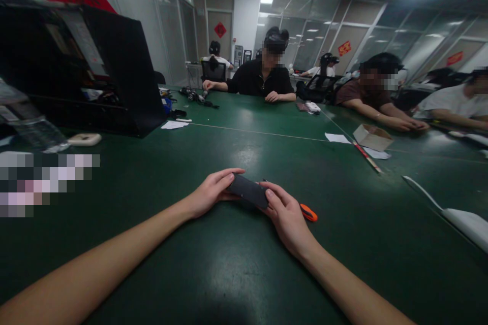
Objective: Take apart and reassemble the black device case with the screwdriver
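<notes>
Between my hands is a dark grey, flat oblong object (248,191), tilted down to the right; its exact kind does not show. My left hand (212,190) grips its left end, thumb on top and fingers partly hidden beneath. At the other end, my right hand (284,208) is closed round it with the thumb on the upper face. An orange-handled tool (309,213) lies on the green table (213,269), just right of my right hand and partly hidden behind it.
A large black case (118,71) stands at left, beside a clear plastic bottle (32,117). Toward the right are a small cardboard box (372,138), a red-marked stick (366,156) and a white object (467,223) with a cord. Several people sit around the table, one opposite (259,78).
</notes>
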